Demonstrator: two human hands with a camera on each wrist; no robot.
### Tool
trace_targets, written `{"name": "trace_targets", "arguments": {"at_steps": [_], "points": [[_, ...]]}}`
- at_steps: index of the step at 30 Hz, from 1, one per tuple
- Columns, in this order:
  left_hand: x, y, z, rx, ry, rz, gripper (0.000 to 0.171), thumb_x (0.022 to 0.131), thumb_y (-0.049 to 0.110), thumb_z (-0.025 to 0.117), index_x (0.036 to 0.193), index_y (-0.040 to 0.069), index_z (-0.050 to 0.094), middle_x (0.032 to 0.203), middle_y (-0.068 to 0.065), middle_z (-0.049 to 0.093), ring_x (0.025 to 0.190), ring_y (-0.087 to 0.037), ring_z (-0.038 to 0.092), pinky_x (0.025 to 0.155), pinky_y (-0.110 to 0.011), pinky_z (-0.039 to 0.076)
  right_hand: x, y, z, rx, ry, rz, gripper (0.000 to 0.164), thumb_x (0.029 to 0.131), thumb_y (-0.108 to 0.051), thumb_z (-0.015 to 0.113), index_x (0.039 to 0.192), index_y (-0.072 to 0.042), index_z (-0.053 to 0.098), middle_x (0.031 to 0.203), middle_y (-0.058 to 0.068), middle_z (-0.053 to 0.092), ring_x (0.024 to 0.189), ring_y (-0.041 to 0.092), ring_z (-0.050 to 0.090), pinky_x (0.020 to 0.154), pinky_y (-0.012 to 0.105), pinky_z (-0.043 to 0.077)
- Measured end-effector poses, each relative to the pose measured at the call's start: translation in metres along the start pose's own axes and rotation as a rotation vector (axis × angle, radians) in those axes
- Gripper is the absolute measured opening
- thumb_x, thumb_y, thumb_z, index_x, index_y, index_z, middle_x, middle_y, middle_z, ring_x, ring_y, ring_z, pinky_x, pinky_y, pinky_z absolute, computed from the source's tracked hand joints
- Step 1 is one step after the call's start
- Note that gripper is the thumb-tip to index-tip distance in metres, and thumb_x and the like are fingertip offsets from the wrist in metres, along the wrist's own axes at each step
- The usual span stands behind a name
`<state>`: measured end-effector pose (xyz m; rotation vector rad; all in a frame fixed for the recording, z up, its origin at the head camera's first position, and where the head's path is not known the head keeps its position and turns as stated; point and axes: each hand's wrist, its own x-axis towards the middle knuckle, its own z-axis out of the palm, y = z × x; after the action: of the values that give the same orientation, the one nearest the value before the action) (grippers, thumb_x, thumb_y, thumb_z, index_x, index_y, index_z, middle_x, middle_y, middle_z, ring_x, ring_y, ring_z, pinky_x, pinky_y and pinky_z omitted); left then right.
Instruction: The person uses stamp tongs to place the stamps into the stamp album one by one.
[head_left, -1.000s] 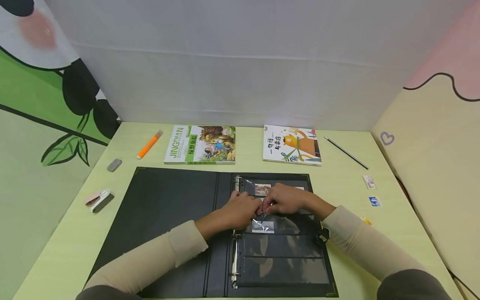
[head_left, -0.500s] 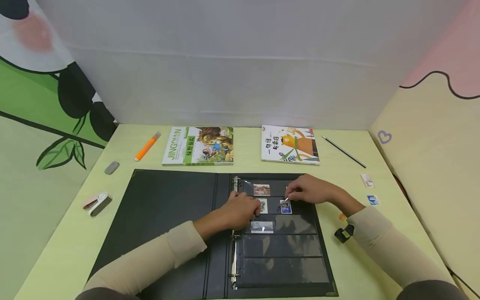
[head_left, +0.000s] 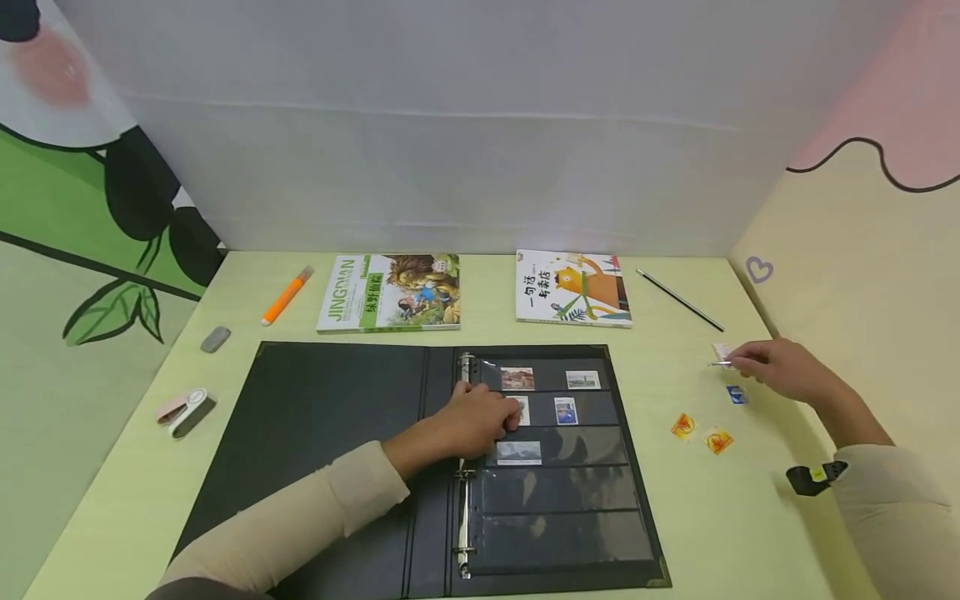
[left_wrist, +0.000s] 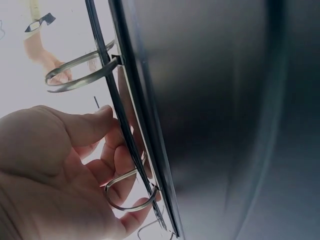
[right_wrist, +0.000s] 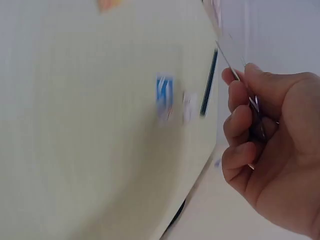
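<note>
On the album (head_left: 337,417), the loosely bent left hand (head_left: 476,419) is resting; the right hand (head_left: 783,369) is pinching tweezers (head_left: 719,363); a book (head_left: 388,293) is showing "JINGDIAN".

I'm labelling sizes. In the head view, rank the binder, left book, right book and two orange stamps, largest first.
Binder
Left book
Right book
Orange stamps: too alike to rank

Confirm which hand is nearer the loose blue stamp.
Right. The right hand, holding tweezers, is just beyond and right of the loose blue stamp; the left hand is at the binder, far to its left.
</note>
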<state>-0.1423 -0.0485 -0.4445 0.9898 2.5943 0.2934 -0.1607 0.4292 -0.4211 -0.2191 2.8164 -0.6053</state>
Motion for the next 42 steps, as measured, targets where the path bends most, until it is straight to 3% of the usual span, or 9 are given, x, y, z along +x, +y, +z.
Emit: {"name": "trace_targets", "arguments": {"at_steps": [5, 12, 18, 24, 29, 34, 42], "points": [[-0.002, 0.0, -0.002, 0.0, -0.012, -0.006, 0.017, 0.093, 0.017, 0.062, 0.1, 0.032, 0.06, 0.1, 0.01, 0.063, 0.091, -0.017, 0.047, 0.088, -0.048, 0.029, -0.017, 0.024, -0.002, -0.033, -0.01, 0.069, 0.037, 0.1, -0.034, 0.048, 0.11, -0.002, 0.065, 0.091, 0.008, 0.063, 0.073, 0.008, 0.048, 0.06, 0.026, 0.04], [-0.004, -0.002, 0.0, 0.014, -0.006, 0.01, 0.024, 0.094, 0.018, 0.06, 0.109, 0.036, 0.06, 0.105, 0.008, 0.063, 0.094, -0.018, 0.048, 0.093, -0.05, 0.029, -0.029, 0.049, 0.006, -0.036, -0.025, 0.15, 0.045, 0.099, -0.039, 0.048, 0.114, 0.0, 0.064, 0.089, 0.006, 0.06, 0.076, 0.013, 0.046, 0.061, 0.027, 0.037], [-0.006, -0.007, 0.002, 0.028, -0.018, 0.062, 0.023, 0.093, 0.031, 0.062, 0.115, 0.036, 0.057, 0.113, 0.007, 0.061, 0.099, -0.017, 0.048, 0.095, -0.05, 0.029, -0.029, 0.048, 0.015, -0.023, -0.008, 0.112, 0.036, 0.098, -0.033, 0.053, 0.108, -0.001, 0.067, 0.09, 0.005, 0.062, 0.074, 0.005, 0.044, 0.063, 0.023, 0.037], [-0.008, -0.007, -0.001, 0.015, -0.027, 0.09, 0.027, 0.091, 0.035, 0.065, 0.117, 0.035, 0.057, 0.113, 0.005, 0.061, 0.097, -0.017, 0.048, 0.094, -0.051, 0.03, -0.025, 0.039, 0.018, -0.006, -0.002, 0.096, 0.034, 0.098, -0.034, 0.053, 0.106, -0.005, 0.068, 0.089, 0.004, 0.061, 0.074, 0.005, 0.044, 0.063, 0.022, 0.036], [-0.008, -0.006, -0.003, 0.011, -0.036, 0.092, 0.028, 0.091, 0.035, 0.065, 0.118, 0.035, 0.057, 0.112, 0.005, 0.061, 0.096, -0.017, 0.047, 0.095, -0.051, 0.03, -0.018, 0.024, 0.018, 0.052, 0.028, 0.023, 0.026, 0.099, -0.028, 0.053, 0.101, -0.007, 0.067, 0.081, 0.001, 0.055, 0.07, 0.004, 0.043, 0.06, 0.023, 0.035], [-0.008, -0.006, -0.005, 0.019, -0.038, 0.098, 0.032, 0.088, 0.036, 0.068, 0.118, 0.035, 0.056, 0.109, 0.006, 0.06, 0.093, -0.016, 0.045, 0.093, -0.048, 0.03, 0.001, -0.009, 0.021, 0.124, 0.046, -0.091, 0.019, 0.098, -0.022, 0.054, 0.098, -0.008, 0.067, 0.082, 0.002, 0.058, 0.071, 0.005, 0.048, 0.061, 0.023, 0.041], [-0.006, -0.007, -0.002, 0.006, -0.034, 0.111, 0.036, 0.086, 0.034, 0.071, 0.118, 0.034, 0.056, 0.112, 0.005, 0.06, 0.095, -0.017, 0.044, 0.092, -0.048, 0.029, 0.038, -0.072, 0.034, 0.168, -0.065, -0.203, 0.014, 0.096, -0.018, 0.058, 0.099, -0.01, 0.069, 0.083, 0.004, 0.063, 0.072, 0.009, 0.052, 0.063, 0.024, 0.045]]}}
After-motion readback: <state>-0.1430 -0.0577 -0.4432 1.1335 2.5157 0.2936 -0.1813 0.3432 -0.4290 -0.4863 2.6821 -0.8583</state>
